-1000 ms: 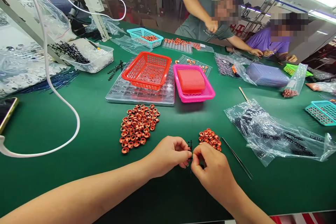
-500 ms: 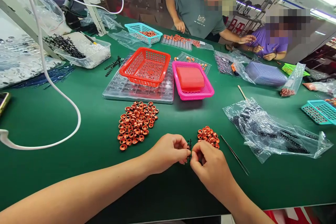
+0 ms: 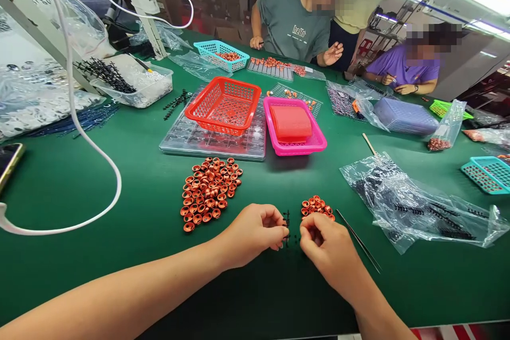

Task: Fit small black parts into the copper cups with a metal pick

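Observation:
My left hand (image 3: pixel 255 234) pinches a small black plastic sprue strip (image 3: pixel 286 219) that stands upright on the green table (image 3: pixel 139 180). My right hand (image 3: pixel 324 247) sits a little to its right with fingers curled in a pinch; what they hold is too small to make out. A small heap of copper-coloured rings (image 3: pixel 317 206) lies just beyond my right hand. A larger heap of the same rings (image 3: pixel 209 190) lies ahead of my left hand.
Thin tweezers (image 3: pixel 358 241) and clear bags with black strips (image 3: pixel 410 207) lie to the right. Ahead stand a red basket (image 3: pixel 223 104) on a clear tray (image 3: pixel 211 143) and a pink basket (image 3: pixel 295 127). A white cable (image 3: pixel 91 143) loops at left. Two people sit across.
My right hand has drawn a little to the right, away from the black strip that my left hand still holds. The person opposite has sat back and moved their arms.

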`<control>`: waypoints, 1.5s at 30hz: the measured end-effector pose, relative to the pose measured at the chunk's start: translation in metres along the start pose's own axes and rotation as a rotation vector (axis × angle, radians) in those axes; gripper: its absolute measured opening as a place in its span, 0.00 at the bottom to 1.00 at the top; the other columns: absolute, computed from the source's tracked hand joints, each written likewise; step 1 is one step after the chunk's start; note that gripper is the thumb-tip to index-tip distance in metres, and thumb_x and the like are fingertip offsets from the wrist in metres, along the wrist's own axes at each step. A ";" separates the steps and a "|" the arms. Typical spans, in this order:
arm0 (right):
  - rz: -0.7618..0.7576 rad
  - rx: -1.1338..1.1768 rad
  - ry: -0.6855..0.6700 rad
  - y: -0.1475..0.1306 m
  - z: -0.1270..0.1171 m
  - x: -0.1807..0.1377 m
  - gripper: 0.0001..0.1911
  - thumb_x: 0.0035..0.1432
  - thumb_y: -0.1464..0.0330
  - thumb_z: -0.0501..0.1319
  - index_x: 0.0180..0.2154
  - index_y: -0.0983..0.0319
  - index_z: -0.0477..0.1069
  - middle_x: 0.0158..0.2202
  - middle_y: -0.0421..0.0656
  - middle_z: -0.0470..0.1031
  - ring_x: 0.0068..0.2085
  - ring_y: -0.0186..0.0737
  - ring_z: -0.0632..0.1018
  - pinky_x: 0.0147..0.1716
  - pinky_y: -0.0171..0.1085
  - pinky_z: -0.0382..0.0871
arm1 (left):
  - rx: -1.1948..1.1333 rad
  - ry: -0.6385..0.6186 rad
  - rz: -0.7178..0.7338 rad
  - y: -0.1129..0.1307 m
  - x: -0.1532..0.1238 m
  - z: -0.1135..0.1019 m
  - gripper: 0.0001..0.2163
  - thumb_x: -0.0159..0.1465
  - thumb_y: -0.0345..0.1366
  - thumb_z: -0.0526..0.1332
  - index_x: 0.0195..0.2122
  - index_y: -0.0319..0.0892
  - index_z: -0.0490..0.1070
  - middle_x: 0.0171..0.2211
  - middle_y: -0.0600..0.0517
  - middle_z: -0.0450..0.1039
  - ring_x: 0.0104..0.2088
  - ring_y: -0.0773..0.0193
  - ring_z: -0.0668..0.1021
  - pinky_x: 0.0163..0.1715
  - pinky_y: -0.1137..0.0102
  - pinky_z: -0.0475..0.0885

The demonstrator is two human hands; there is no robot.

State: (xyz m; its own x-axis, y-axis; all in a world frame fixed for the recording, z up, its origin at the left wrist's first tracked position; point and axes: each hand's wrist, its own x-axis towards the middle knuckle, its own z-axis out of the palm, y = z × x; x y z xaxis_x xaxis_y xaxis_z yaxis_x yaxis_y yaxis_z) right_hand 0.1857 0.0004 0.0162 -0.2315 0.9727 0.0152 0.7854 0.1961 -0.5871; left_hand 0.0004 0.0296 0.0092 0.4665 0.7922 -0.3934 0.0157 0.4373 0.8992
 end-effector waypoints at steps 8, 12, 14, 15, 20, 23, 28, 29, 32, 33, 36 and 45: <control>-0.003 -0.143 -0.129 0.009 -0.004 0.007 0.07 0.56 0.73 0.53 0.26 0.59 0.63 0.25 0.37 0.69 0.25 0.33 0.69 0.25 0.33 0.56 | -0.039 -0.052 -0.017 0.002 0.005 -0.006 0.10 0.50 0.37 0.66 0.25 0.38 0.66 0.19 0.55 0.71 0.22 0.67 0.74 0.27 0.71 0.70; -0.005 -0.208 -0.127 0.011 0.002 0.006 0.06 0.55 0.73 0.54 0.27 0.59 0.63 0.25 0.37 0.70 0.25 0.34 0.69 0.26 0.33 0.55 | -0.051 -0.050 -0.036 0.001 0.006 -0.006 0.09 0.50 0.36 0.66 0.26 0.38 0.66 0.19 0.55 0.70 0.22 0.67 0.74 0.26 0.71 0.70; 0.001 -0.229 -0.123 0.011 0.003 0.006 0.05 0.55 0.73 0.55 0.27 0.59 0.63 0.25 0.37 0.70 0.25 0.34 0.69 0.26 0.33 0.54 | -0.054 -0.052 -0.039 0.001 0.006 -0.006 0.08 0.50 0.34 0.65 0.26 0.38 0.66 0.19 0.55 0.70 0.22 0.68 0.73 0.26 0.71 0.70; 0.006 -0.238 -0.122 0.012 0.004 0.006 0.05 0.55 0.73 0.55 0.27 0.59 0.63 0.26 0.37 0.70 0.25 0.34 0.69 0.26 0.33 0.54 | -0.056 -0.055 -0.040 0.000 0.006 -0.006 0.08 0.50 0.34 0.65 0.26 0.37 0.66 0.19 0.55 0.70 0.22 0.68 0.73 0.26 0.71 0.71; 0.021 -0.245 -0.138 0.011 0.003 0.005 0.05 0.55 0.73 0.55 0.28 0.59 0.63 0.26 0.37 0.70 0.25 0.34 0.69 0.26 0.33 0.54 | -0.064 -0.062 -0.048 0.000 0.006 -0.005 0.08 0.51 0.34 0.65 0.27 0.37 0.66 0.19 0.55 0.70 0.23 0.68 0.74 0.27 0.71 0.71; 0.025 -0.223 -0.154 0.009 -0.001 0.005 0.05 0.56 0.73 0.54 0.28 0.59 0.64 0.27 0.37 0.70 0.26 0.34 0.70 0.27 0.34 0.55 | -0.069 -0.060 -0.051 0.000 0.006 -0.005 0.08 0.50 0.34 0.65 0.27 0.37 0.66 0.19 0.55 0.70 0.23 0.67 0.74 0.26 0.71 0.71; 0.032 -0.149 -0.182 0.007 -0.009 0.005 0.07 0.60 0.72 0.52 0.30 0.60 0.66 0.28 0.38 0.71 0.27 0.34 0.70 0.27 0.33 0.57 | -0.064 -0.070 -0.045 -0.001 0.008 -0.006 0.10 0.50 0.36 0.66 0.27 0.37 0.66 0.20 0.54 0.71 0.23 0.67 0.74 0.27 0.71 0.71; 0.032 -0.132 -0.191 0.007 -0.011 0.005 0.08 0.60 0.72 0.52 0.30 0.59 0.66 0.27 0.37 0.70 0.27 0.34 0.70 0.27 0.33 0.57 | -0.065 -0.072 -0.044 -0.001 0.008 -0.006 0.10 0.50 0.36 0.66 0.27 0.37 0.66 0.20 0.54 0.71 0.23 0.66 0.74 0.27 0.71 0.71; 0.035 -0.080 -0.222 0.007 -0.014 0.005 0.09 0.61 0.72 0.51 0.29 0.59 0.65 0.23 0.35 0.68 0.24 0.32 0.68 0.24 0.32 0.56 | -0.065 -0.077 -0.037 -0.003 0.009 -0.006 0.10 0.50 0.37 0.66 0.27 0.37 0.66 0.20 0.54 0.71 0.23 0.66 0.74 0.27 0.71 0.71; 0.043 -0.060 -0.231 0.007 -0.014 0.005 0.10 0.61 0.73 0.51 0.28 0.59 0.65 0.22 0.34 0.67 0.23 0.31 0.67 0.23 0.31 0.55 | -0.066 -0.078 -0.034 -0.003 0.009 -0.007 0.10 0.50 0.37 0.66 0.27 0.37 0.66 0.20 0.54 0.71 0.23 0.67 0.74 0.27 0.71 0.71; 0.068 -0.011 -0.233 0.008 -0.013 0.005 0.10 0.60 0.72 0.51 0.28 0.59 0.66 0.22 0.34 0.67 0.23 0.32 0.67 0.23 0.31 0.56 | -0.069 -0.075 -0.035 -0.004 0.009 -0.007 0.10 0.51 0.37 0.65 0.27 0.37 0.66 0.19 0.54 0.71 0.22 0.67 0.74 0.26 0.71 0.71; 0.082 -0.007 -0.039 0.025 -0.011 0.012 0.11 0.62 0.69 0.52 0.36 0.59 0.73 0.24 0.37 0.72 0.24 0.34 0.73 0.24 0.32 0.63 | -0.045 -0.070 -0.031 -0.004 0.009 -0.007 0.10 0.51 0.36 0.66 0.27 0.36 0.67 0.20 0.53 0.72 0.22 0.67 0.75 0.26 0.72 0.71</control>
State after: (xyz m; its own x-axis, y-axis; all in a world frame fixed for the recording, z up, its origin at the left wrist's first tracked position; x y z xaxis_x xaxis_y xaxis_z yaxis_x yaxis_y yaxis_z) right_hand 0.2089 0.0180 0.0107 -0.1884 0.9800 -0.0646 0.8069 0.1169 -0.5790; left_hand -0.0020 0.0381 0.0006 0.5270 0.7470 -0.4051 -0.0082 0.4812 0.8766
